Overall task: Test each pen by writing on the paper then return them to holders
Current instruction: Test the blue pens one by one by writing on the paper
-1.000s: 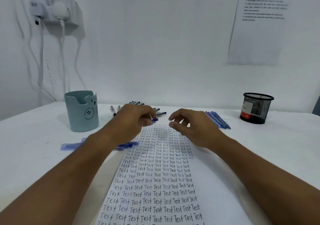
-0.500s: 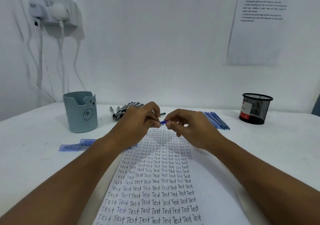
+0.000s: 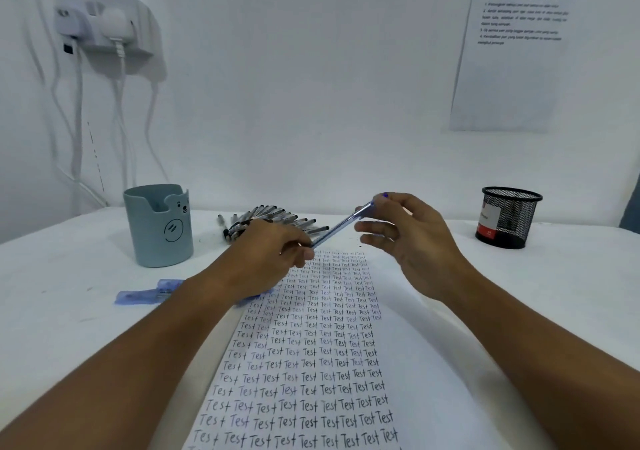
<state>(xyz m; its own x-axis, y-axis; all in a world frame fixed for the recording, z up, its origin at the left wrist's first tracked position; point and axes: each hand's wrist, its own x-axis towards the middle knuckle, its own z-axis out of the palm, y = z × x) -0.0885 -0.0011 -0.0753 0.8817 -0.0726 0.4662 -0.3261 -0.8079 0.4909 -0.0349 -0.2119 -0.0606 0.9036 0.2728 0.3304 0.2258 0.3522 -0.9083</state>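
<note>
While the blue pen (image 3: 341, 224) hangs slanted above the far end of the paper (image 3: 311, 345), I see my left hand (image 3: 273, 259) pinching its lower end and my right hand (image 3: 408, 238) pinching the upper end, other fingers loose. I judge it light, stiff and smooth plastic, liable to roll or slip, so I would grip mid-barrel near the tip for writing. Black pens (image 3: 270, 219) lie fanned on the worktop (image 3: 69, 311) just beyond; a teal bear holder (image 3: 157, 226) stands far left, a black mesh holder (image 3: 509, 217) far right.
</note>
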